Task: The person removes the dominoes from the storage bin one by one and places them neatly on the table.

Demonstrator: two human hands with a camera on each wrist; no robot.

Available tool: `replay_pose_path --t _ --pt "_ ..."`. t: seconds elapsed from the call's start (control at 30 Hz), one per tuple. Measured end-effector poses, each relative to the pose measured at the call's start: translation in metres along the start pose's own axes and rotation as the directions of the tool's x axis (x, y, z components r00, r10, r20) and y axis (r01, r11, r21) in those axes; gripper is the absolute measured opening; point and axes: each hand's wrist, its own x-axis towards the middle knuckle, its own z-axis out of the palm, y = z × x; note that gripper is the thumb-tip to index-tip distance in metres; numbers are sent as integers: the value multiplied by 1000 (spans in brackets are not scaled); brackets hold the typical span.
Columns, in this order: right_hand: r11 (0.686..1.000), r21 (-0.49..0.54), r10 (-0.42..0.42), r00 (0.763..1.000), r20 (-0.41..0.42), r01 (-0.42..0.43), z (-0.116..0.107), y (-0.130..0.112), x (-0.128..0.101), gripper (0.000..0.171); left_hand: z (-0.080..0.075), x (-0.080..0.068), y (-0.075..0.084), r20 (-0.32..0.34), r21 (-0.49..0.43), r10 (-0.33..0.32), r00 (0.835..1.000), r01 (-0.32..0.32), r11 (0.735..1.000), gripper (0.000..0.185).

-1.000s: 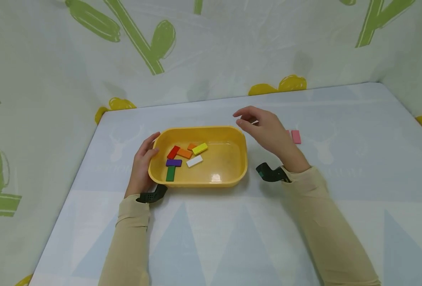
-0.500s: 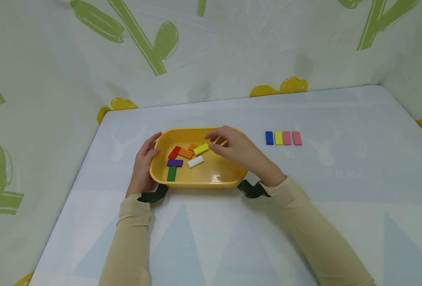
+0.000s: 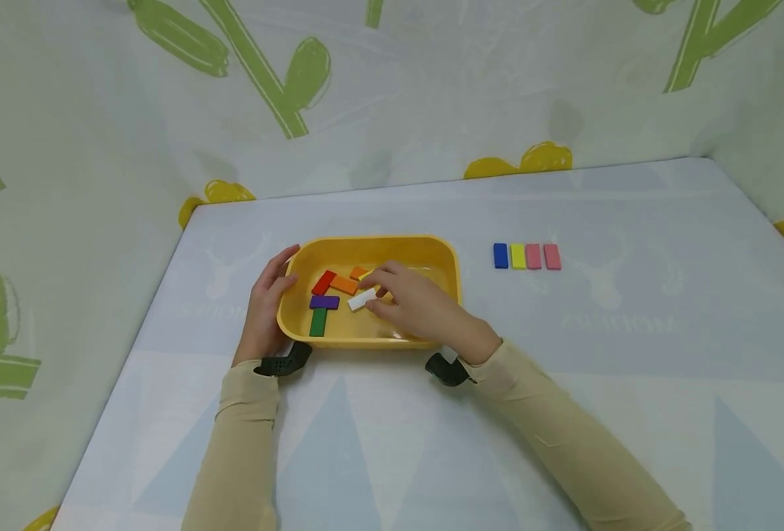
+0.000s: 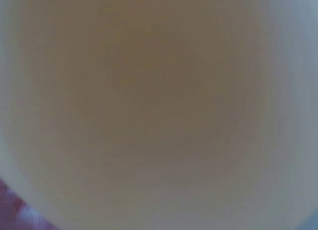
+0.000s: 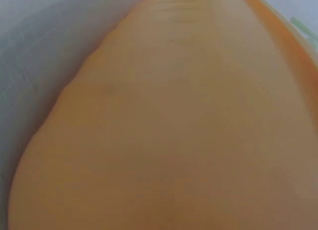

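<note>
Your left wrist camera is pressed right up against a pale yellowish surface [image 4: 159, 106].

You get almost nothing but that one blurred, creamy tan field: it fills the frame, somewhat darker toward the middle and fading to a lighter, greyish tone along the left, right and lower edges. Its outline curves round near the bottom. In the lower left corner you can see a small dark reddish-pink patch [image 4: 15, 215], too blurred to tell what it is. Neither fingers nor anything sharp shows.
</note>
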Motion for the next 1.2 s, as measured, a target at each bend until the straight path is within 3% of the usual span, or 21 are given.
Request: replay_pose_path --t 0.23,0.63,0.9,1.2 --pt "992 -117 51 993 102 -39 3 -2 1 37 -1 0 2 3 21 10 1000 -10 1000 44" --pt "960 -281 69 966 247 3 7 -2 3 47 1 0 4 -3 30 17 1000 -17 999 42" --pt "965 -259 50 945 324 38 8 0 5 42 1 -1 4 -8 24 6 1000 -6 1000 42" --pt "973 -229 73 921 383 18 5 0 4 42 0 1 1 -5 14 10 1000 -10 1000 41"
